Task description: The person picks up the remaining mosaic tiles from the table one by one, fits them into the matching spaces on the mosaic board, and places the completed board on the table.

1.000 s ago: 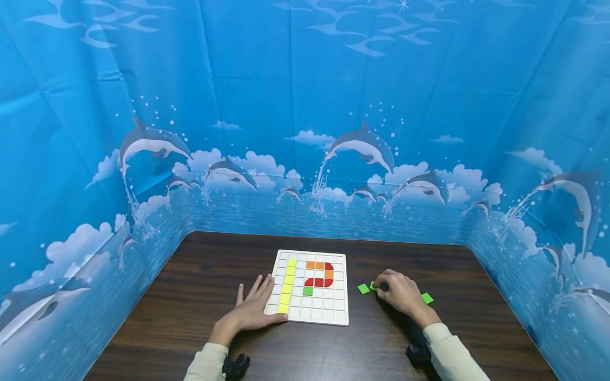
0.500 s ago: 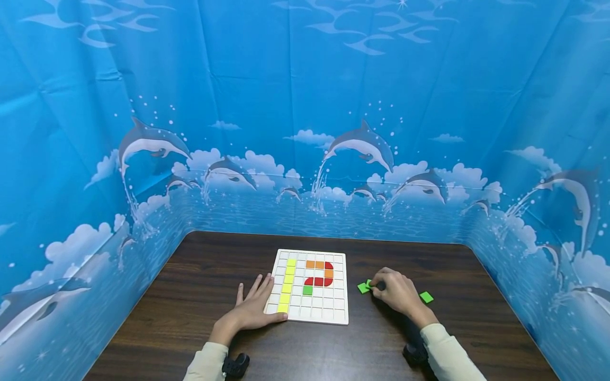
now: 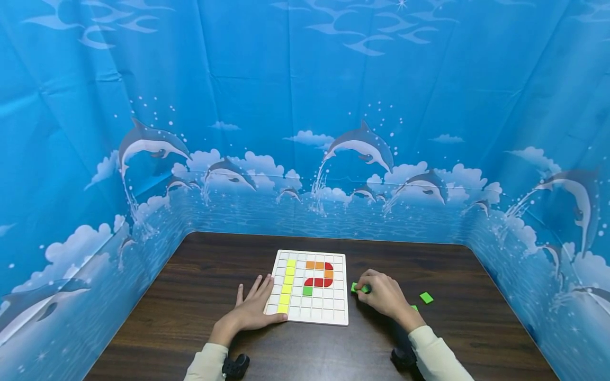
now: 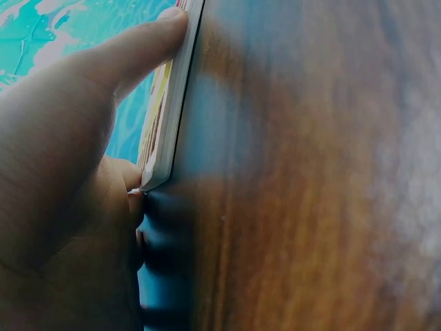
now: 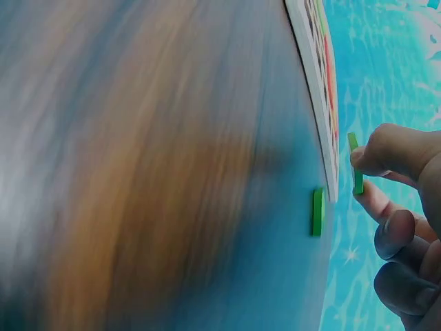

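A white grid board (image 3: pixel 324 312) lies on the table. It bears a yellow column of square tiles (image 3: pixel 288 280), a curved figure of orange and red tiles (image 3: pixel 319 282), and one green tile (image 3: pixel 307 290) below that figure. My left hand (image 3: pixel 250 312) rests with spread fingers along the board's left edge, thumb (image 4: pixel 162 34) on its near edge. Between thumb and fingertip, my right hand (image 3: pixel 385 297) pinches a green square tile (image 5: pixel 356 169), raised off the table just right of the board. Another green tile (image 5: pixel 318 212) lies on the table close by.
Behind my right hand's wrist lie two more green tiles, one in the open (image 3: pixel 426 298) and one partly hidden (image 3: pixel 414 308). The dark wooden table (image 3: pixel 214 264) is walled in by a blue dolphin-print curtain (image 3: pixel 257 106).
My right hand has moved left toward the board, pinching the green tile. A green tile formerly hidden by the arm now shows beside the wrist. The left hand stays put.
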`<state>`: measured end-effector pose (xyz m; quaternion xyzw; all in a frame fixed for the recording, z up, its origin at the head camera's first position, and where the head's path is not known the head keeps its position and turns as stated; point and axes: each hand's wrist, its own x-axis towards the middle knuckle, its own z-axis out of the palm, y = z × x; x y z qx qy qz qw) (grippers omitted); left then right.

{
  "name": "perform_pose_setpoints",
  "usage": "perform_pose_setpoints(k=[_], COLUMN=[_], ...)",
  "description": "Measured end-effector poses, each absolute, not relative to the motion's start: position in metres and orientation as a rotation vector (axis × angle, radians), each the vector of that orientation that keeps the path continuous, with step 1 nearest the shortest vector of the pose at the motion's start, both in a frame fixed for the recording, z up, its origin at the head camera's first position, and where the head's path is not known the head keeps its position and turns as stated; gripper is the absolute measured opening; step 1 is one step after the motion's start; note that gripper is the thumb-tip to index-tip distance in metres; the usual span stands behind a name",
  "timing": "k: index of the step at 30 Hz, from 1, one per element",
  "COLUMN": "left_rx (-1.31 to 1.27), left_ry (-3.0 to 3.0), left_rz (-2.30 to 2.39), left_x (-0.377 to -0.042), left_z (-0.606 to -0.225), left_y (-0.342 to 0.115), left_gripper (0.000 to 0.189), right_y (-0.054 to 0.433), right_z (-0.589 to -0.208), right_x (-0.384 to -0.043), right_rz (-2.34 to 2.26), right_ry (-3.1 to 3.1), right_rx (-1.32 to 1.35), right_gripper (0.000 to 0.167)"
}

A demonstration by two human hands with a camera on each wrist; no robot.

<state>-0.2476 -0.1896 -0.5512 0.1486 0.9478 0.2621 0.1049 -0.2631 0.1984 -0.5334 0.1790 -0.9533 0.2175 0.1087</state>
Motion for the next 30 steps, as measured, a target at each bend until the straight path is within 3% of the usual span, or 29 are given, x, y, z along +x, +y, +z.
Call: perform_pose_setpoints(k=[23, 30], left_rx=[0.401, 0.398], left_ry=[2.795, 2.822], left_rz=[0.698, 0.719], left_x=[-0.246, -0.249], left_z=[-0.544, -0.557], left_y=[-0.186, -0.188], left_gripper=[0.121, 0.125], right_y=[0.146, 0.132], right_z=[-0.524, -0.524], right_x=[-0.263, -0.262], right_rz=[0.676, 0.678], right_ry=[-2.743, -2.750], right_rx=[0.737, 0.789], right_gripper=[0.005, 0.003])
